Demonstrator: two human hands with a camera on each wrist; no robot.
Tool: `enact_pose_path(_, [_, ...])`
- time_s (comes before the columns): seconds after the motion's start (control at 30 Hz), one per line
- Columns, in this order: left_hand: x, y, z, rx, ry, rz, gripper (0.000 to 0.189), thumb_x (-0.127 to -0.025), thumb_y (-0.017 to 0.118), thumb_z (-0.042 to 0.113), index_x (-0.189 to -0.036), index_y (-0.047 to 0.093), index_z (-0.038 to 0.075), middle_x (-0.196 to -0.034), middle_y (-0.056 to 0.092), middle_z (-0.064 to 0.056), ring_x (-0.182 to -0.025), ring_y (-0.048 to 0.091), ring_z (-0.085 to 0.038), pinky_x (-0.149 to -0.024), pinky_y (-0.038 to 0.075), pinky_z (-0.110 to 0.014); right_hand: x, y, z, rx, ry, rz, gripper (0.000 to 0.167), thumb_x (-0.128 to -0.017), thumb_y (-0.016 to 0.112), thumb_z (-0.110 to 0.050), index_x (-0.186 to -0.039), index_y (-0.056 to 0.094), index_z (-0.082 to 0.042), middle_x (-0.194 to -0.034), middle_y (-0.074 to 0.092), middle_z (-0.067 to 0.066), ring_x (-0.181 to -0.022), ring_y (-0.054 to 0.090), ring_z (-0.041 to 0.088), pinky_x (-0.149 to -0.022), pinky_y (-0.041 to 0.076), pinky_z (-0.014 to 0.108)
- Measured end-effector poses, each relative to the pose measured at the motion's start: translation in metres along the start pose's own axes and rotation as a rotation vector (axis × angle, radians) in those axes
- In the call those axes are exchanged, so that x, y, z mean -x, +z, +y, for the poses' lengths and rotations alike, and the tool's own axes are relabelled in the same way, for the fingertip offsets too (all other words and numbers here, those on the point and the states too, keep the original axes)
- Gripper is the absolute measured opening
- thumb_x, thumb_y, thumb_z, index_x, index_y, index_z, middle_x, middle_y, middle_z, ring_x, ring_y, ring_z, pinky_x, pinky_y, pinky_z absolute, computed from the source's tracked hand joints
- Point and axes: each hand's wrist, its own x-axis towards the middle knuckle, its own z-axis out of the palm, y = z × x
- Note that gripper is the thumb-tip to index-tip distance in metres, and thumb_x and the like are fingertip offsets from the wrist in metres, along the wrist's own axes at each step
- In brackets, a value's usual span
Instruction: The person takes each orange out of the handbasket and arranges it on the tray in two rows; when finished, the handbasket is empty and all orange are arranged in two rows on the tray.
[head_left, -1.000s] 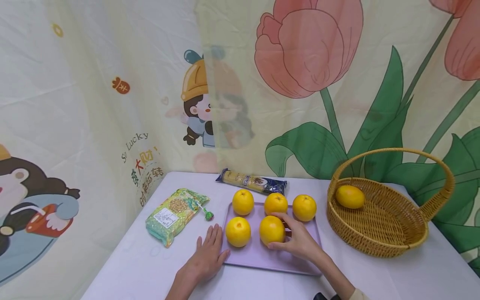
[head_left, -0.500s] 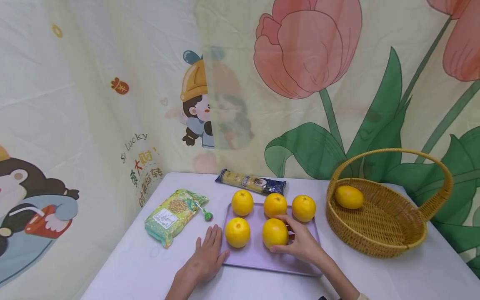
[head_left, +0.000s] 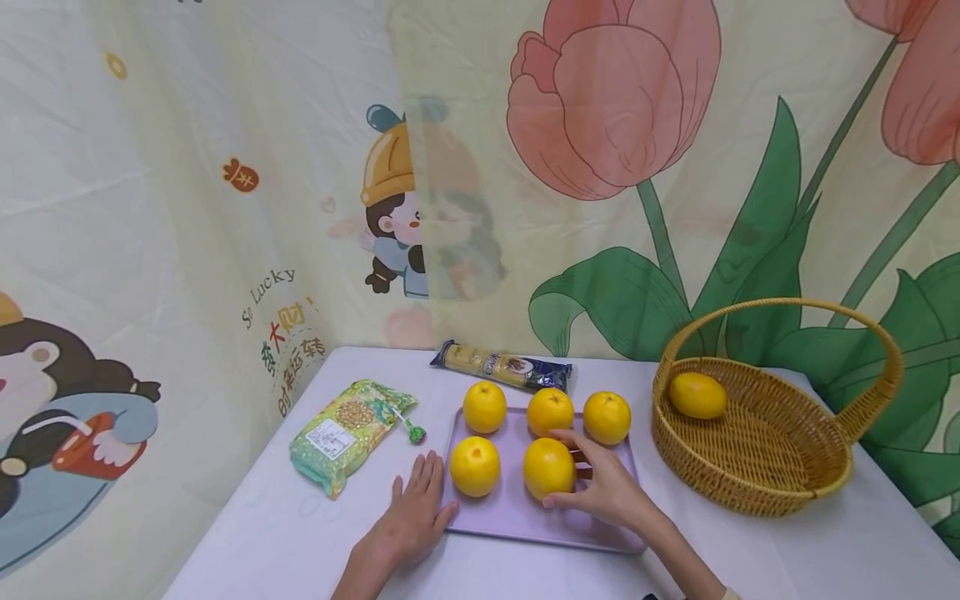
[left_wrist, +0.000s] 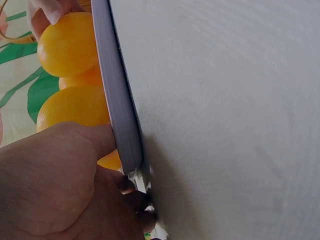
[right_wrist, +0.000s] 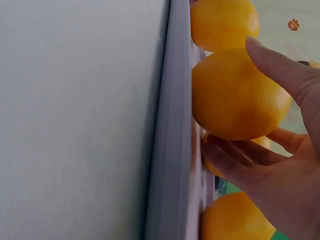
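A lilac tray (head_left: 517,525) bears several yellow-orange oranges, three in the back row and two in front. My right hand (head_left: 603,487) holds the front right orange (head_left: 547,469) from its right side, thumb near, fingers behind. In the right wrist view, the thumb lies on this orange (right_wrist: 237,95) and the fingers (right_wrist: 230,155) curl under it. My left hand (head_left: 411,517) lies flat at the tray's left edge, beside the front left orange (head_left: 475,467). In the left wrist view, its thumb touches the tray rim (left_wrist: 117,100).
At right stands a wicker basket (head_left: 750,492) with a tall handle and one yellow oval fruit (head_left: 697,395) inside. A pasta packet (head_left: 498,365) lies behind the tray. Left of it are a green-yellow bag (head_left: 348,433) and a green-wrapped lollipop (head_left: 416,433). A printed curtain backs the table.
The orange in my right hand has shifted slightly right on the tray, with the hand around it. My left hand stays at the tray's left edge.
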Motion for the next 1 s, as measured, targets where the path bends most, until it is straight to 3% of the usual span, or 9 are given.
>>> enact_pose_path(0.17, [0.001,0.000,0.000,0.008,0.012,0.005,0.084,-0.110,0.059,0.040,-0.167,0.022,-0.008,-0.177,0.014,-0.028,-0.165,0.008,-0.046,-0.128,0.004,-0.073,0.013,-0.021,-0.008,0.043,-0.046,-0.016,0.091,-0.079,0.099,-0.031,-0.152,0.053,-0.002,-0.144,0.063,0.022,-0.124,0.067,0.042,-0.103,0.059,0.054])
enact_pose_path(0.33, [0.001,-0.001,0.004,0.008,-0.004,-0.011,0.084,-0.110,0.060,0.039,-0.168,0.022,-0.008,-0.178,0.012,-0.027,-0.166,0.006,-0.046,-0.129,0.003,-0.072,0.027,-0.069,-0.025,0.143,-0.149,-0.047,0.082,-0.083,0.096,-0.032,-0.146,0.057,0.004,-0.140,0.067,0.024,-0.122,0.069,0.042,-0.099,0.061,0.050])
enact_pose_path(0.53, [0.002,-0.006,0.005,-0.005,-0.005,-0.014,0.085,-0.110,0.059,0.040,-0.168,0.020,-0.008,-0.178,0.012,-0.027,-0.166,0.006,-0.045,-0.129,0.003,-0.072,0.036,-0.134,-0.032,0.242,-0.158,-0.098,0.065,-0.088,0.092,-0.032,-0.141,0.064,-0.003,-0.127,0.074,0.005,-0.114,0.072,0.015,-0.096,0.063,0.034])
enact_pose_path(0.73, [-0.001,-0.003,0.000,-0.007,0.004,-0.007,0.083,-0.110,0.060,0.039,-0.168,0.022,-0.008,-0.178,0.013,-0.027,-0.166,0.008,-0.045,-0.129,0.005,-0.072,0.028,-0.184,-0.010,0.228,-0.184,-0.104,0.058,-0.088,0.091,-0.014,-0.138,0.065,0.003,-0.129,0.072,0.016,-0.111,0.066,-0.002,-0.091,0.059,0.019])
enact_pose_path(0.83, [-0.002,-0.002,-0.001,-0.001,0.002,-0.015,0.084,-0.110,0.060,0.040,-0.168,0.022,-0.007,-0.178,0.012,-0.027,-0.166,0.007,-0.045,-0.129,0.004,-0.072,0.020,-0.202,0.002,0.223,-0.125,-0.120,0.059,-0.089,0.090,-0.014,-0.138,0.064,0.006,-0.130,0.071,0.021,-0.114,0.070,0.008,-0.092,0.060,0.022])
enact_pose_path(0.97, [-0.001,0.000,-0.001,-0.001,0.003,-0.015,0.084,-0.110,0.060,0.040,-0.168,0.023,-0.007,-0.177,0.013,-0.027,-0.166,0.008,-0.045,-0.129,0.005,-0.072,0.005,-0.216,0.018,0.253,-0.060,-0.112,0.061,-0.092,0.088,-0.018,-0.142,0.061,0.007,-0.133,0.071,0.024,-0.121,0.069,0.037,-0.098,0.062,0.032])
enact_pose_path(1.0, [0.000,0.000,0.000,0.001,0.006,-0.013,0.083,-0.110,0.060,0.040,-0.167,0.023,-0.008,-0.177,0.013,-0.028,-0.165,0.007,-0.046,-0.129,0.005,-0.072,0.002,-0.217,0.022,0.260,-0.050,-0.101,0.061,-0.093,0.087,-0.018,-0.142,0.061,0.008,-0.134,0.070,0.026,-0.123,0.067,0.043,-0.100,0.062,0.040])
